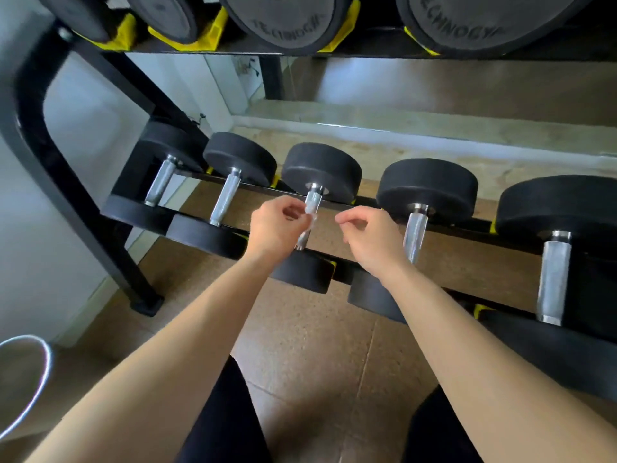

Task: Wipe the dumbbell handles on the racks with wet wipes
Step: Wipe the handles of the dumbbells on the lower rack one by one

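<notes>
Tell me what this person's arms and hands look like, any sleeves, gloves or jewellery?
The left forearm and right forearm are bare, with no sleeves in view. The left hand and right hand wear no gloves. No rings, watch or wristbands show. Black trousers cover the legs.

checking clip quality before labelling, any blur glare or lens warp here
Head view: wide-angle warp bows the rack frame at left; corners smear, notably the metal ring; glare on the steel handles; left hand and right hand slightly soft.

Tan tiled floor [317, 355], metal ring [49, 362]
</notes>
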The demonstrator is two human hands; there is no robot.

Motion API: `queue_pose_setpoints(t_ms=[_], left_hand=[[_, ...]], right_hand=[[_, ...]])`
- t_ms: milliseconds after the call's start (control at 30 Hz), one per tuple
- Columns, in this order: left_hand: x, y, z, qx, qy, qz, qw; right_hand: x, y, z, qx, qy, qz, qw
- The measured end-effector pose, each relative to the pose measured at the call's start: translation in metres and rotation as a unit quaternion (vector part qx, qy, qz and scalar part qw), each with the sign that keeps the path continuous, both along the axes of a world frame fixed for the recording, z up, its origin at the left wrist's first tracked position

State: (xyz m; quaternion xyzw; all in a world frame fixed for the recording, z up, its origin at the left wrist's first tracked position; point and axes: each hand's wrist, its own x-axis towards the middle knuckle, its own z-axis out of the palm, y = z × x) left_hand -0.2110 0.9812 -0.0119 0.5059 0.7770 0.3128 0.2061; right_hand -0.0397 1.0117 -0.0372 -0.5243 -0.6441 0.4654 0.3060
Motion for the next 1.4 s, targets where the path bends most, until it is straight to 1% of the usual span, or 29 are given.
queue_pose_setpoints(t_ms=[67,167,267,400,467,533,633,667,700,800,933,1100,1167,1233,1333,1400], left_hand=[[-0.028,0.015,-0.009,-0.020,0.028,0.016,0.999],[-0.059,0.041,-0.029,-0.058,0.041,0.009,0.997],[-0.076,0.072,-0.052,-0.079,0.040,-0.032,0.996],[-0.085,0.108,-0.077,-0.050,0.007,-0.104,0.993],[-0.089,0.115,-0.084,-0.026,-0.029,-0.131,0.991],[-0.092,0.118,-0.091,-0.011,-0.097,-0.148,0.984],[-0.094,0.112,-0.094,-0.007,-0.236,-0.127,0.963],[-0.094,0.112,-0.094,-0.010,-0.267,-0.113,0.957],[-0.093,0.113,-0.093,-0.011,-0.278,-0.106,0.955],[-0.092,0.115,-0.091,0.005,-0.256,-0.117,0.960],[-0.093,0.112,-0.088,0.010,-0.199,-0.137,0.970],[-0.107,0.096,-0.090,-0.015,-0.107,-0.234,0.966],[-0.105,0.094,-0.088,-0.021,-0.086,-0.253,0.963],[-0.100,0.100,-0.085,-0.018,-0.083,-0.236,0.968],[-0.088,0.110,-0.084,0.026,-0.079,-0.189,0.978],[-0.085,0.109,-0.083,0.033,-0.075,-0.177,0.981]], right_hand=[[-0.027,0.000,-0.009,0.000,-0.013,-0.035,0.999],[-0.064,0.001,-0.020,-0.006,-0.023,-0.107,0.994],[-0.090,0.007,-0.034,-0.016,-0.043,-0.160,0.986],[-0.115,0.016,-0.051,-0.030,-0.065,-0.225,0.972],[-0.123,0.017,-0.056,-0.044,-0.066,-0.255,0.964],[-0.125,0.016,-0.058,-0.056,-0.058,-0.291,0.953],[-0.125,0.014,-0.054,-0.072,-0.055,-0.317,0.944],[-0.126,0.015,-0.054,-0.076,-0.061,-0.314,0.944],[-0.127,0.016,-0.053,-0.081,-0.066,-0.311,0.944],[-0.128,0.016,-0.053,-0.090,-0.078,-0.305,0.945],[-0.127,0.017,-0.056,-0.083,-0.088,-0.309,0.943],[-0.127,0.017,-0.059,-0.080,-0.085,-0.292,0.949],[-0.126,0.016,-0.057,-0.080,-0.083,-0.284,0.952],[-0.126,0.016,-0.055,-0.079,-0.089,-0.272,0.955],[-0.125,0.016,-0.056,-0.074,-0.095,-0.265,0.957],[-0.125,0.016,-0.057,-0.070,-0.092,-0.272,0.955]])
